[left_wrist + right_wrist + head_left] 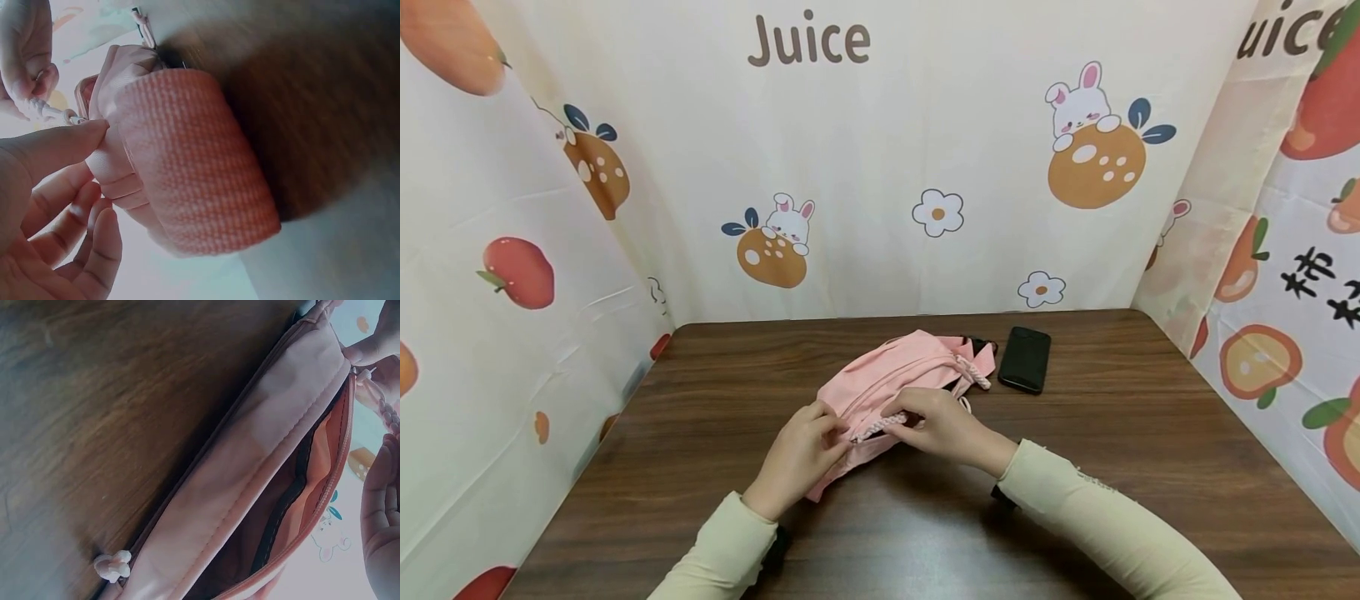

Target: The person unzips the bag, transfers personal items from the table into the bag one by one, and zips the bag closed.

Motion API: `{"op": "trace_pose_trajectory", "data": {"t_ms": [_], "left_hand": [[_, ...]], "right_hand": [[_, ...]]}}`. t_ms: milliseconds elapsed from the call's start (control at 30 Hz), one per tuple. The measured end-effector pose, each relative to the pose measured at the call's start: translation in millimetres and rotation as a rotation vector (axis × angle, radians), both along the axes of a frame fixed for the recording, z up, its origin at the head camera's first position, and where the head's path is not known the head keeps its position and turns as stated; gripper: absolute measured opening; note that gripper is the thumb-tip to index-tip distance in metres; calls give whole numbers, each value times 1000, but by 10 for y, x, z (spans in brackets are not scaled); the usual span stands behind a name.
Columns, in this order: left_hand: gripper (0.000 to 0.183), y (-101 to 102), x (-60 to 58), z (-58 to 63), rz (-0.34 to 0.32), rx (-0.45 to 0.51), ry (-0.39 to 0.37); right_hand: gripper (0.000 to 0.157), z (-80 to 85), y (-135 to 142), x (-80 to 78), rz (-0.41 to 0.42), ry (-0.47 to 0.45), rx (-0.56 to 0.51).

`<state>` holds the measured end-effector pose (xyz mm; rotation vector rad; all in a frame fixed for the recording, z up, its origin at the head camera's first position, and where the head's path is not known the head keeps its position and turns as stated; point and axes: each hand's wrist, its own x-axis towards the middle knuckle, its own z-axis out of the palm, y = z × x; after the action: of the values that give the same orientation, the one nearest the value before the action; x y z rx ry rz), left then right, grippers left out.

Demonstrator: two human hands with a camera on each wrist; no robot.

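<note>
A pink waist bag [880, 375] lies on the table in front of me, its zipped pocket gaping in the right wrist view, with orange lining [320, 459] and dark trim showing inside. My left hand [801, 450] pinches the bag's near-left edge, by the end of the zip, between thumb and fingers. Between the right hand's [943, 425] thumb and fingers is the braided zip pull [874, 427], stretched close to the left fingertips. A second braided pull [973, 372] hangs at the bag's far right end. How deep the pocket goes is hidden.
A black smartphone [1025, 360] lies just right of the bag. Beside it, a black buckle [979, 343] shows at the bag's far end. The brown wooden table [715, 400] meets printed cloth [865, 150] at the back and both sides.
</note>
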<state>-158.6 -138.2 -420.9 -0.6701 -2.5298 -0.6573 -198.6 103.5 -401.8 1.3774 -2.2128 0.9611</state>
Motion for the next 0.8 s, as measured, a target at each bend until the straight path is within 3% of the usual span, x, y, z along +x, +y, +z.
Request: {"op": "trace_pose_trajectory", "data": {"t_ms": [333,567,800], "left_hand": [[11,2,10,23,35,-3,-64],[17,14,17,14,37,12,-50],[19,7,23,7,30,29,-27]], "right_hand": [[15,-9,83,-8,-2,-17,-10],[17,-40,170,-41,-6,-19,-29],[15,-51,285,-67,-64,-45,-39]]}}
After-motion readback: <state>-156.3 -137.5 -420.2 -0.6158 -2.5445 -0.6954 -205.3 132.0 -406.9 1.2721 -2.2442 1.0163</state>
